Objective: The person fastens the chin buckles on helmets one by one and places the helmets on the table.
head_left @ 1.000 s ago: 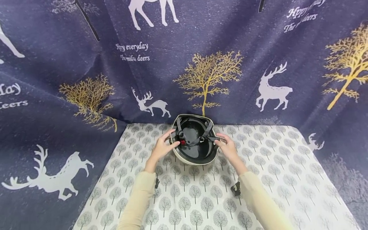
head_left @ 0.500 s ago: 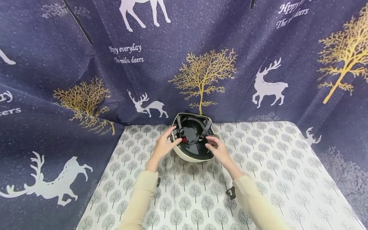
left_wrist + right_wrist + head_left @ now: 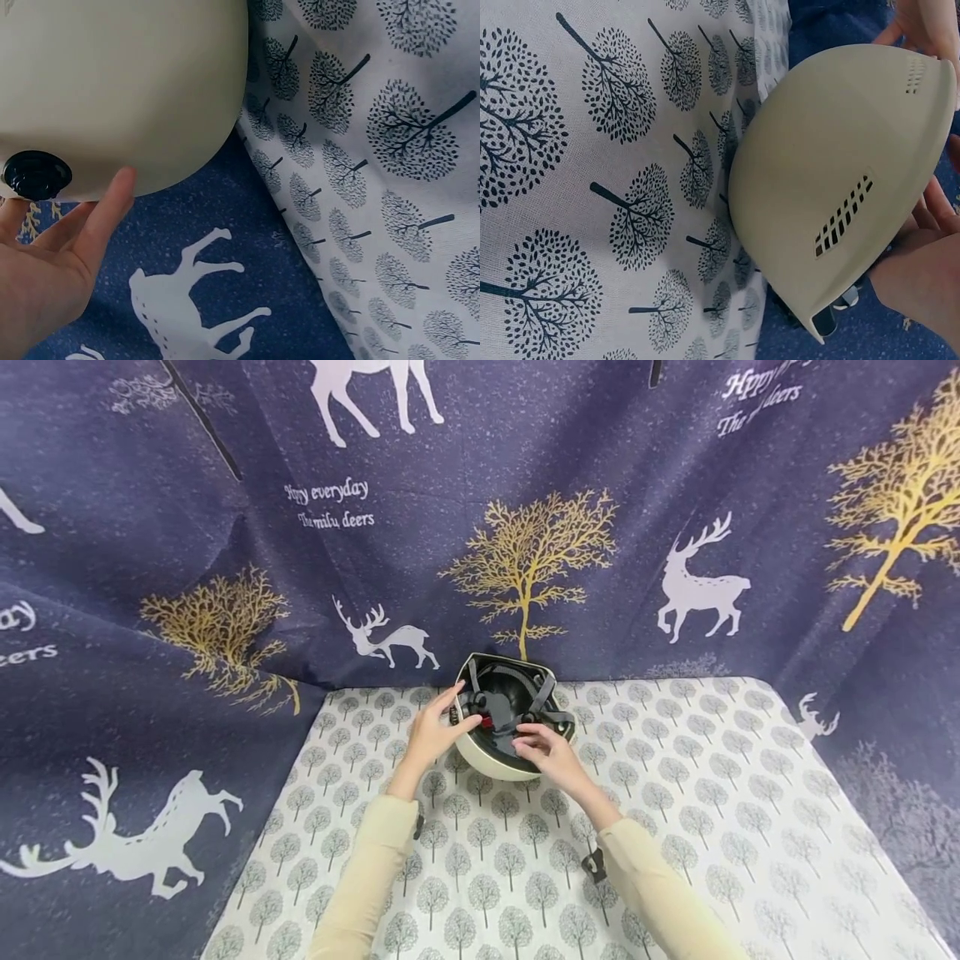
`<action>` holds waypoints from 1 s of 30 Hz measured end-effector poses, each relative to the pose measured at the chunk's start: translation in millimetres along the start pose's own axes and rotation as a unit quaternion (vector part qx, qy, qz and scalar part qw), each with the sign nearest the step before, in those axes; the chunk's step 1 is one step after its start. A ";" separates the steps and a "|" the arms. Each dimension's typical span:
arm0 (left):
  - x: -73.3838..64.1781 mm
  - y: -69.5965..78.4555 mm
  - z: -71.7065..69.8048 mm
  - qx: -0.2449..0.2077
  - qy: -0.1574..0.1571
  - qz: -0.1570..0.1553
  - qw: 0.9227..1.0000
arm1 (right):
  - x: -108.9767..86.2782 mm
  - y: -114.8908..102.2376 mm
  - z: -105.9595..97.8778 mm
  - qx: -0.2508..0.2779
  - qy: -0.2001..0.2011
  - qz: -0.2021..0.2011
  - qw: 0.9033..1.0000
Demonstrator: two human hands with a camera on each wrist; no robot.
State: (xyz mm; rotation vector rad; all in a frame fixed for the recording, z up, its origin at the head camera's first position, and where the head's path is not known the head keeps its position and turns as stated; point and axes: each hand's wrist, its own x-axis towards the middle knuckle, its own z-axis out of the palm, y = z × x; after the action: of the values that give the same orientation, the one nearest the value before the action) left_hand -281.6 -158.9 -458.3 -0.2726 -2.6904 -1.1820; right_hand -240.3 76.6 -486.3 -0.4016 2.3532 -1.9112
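Note:
A cream helmet (image 3: 491,763) lies upside down on the table, its black inside facing up. Grey straps (image 3: 542,695) run inside it, along with a small red buckle piece (image 3: 487,722). My left hand (image 3: 433,737) grips the left rim, thumb on the inner side. In the left wrist view, its fingers touch the shell beside a black round knob (image 3: 36,175). My right hand (image 3: 553,758) reaches over the right rim, fingers loosely bent near a strap end. A gap shows between its fingertips. The right wrist view shows the shell's slotted vents (image 3: 844,215).
A tree-patterned white cloth covers the table (image 3: 510,868). Behind the helmet hangs a dark blue curtain (image 3: 600,635) with deer and gold trees. Black wrist straps (image 3: 595,865) show by the sleeves.
My right hand has let go of the right rim and side strap and moved left, over the helmet's inside. The helmet has tilted slightly. My left hand keeps its grip on the rim.

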 end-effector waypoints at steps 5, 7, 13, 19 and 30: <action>4.5 7.3 1.4 0.006 -0.004 0.005 1.000 | -2.2 1.1 -0.7 0.001 -0.044 -0.017 0.999; 6.5 10.6 1.8 0.007 -0.005 0.010 1.000 | -2.9 0.9 -1.1 -0.004 -0.060 -0.015 0.998; 12.2 19.4 1.3 0.019 -0.012 0.020 1.000 | -2.6 0.0 -0.6 -0.030 -0.079 0.002 0.996; 19.8 27.5 2.0 0.041 -0.022 0.038 0.998 | -8.4 -17.8 0.6 -0.057 -0.070 -0.006 0.996; 19.2 32.7 12.0 0.024 -0.017 0.038 0.999 | -8.4 7.6 6.0 -0.072 -0.015 -0.032 0.997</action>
State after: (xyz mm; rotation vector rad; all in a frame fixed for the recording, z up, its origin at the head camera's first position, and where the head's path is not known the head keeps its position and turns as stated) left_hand -293.5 -126.5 -438.5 -0.3875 -2.7080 -1.0998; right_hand -231.9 74.4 -495.8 -0.5189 2.4976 -1.7528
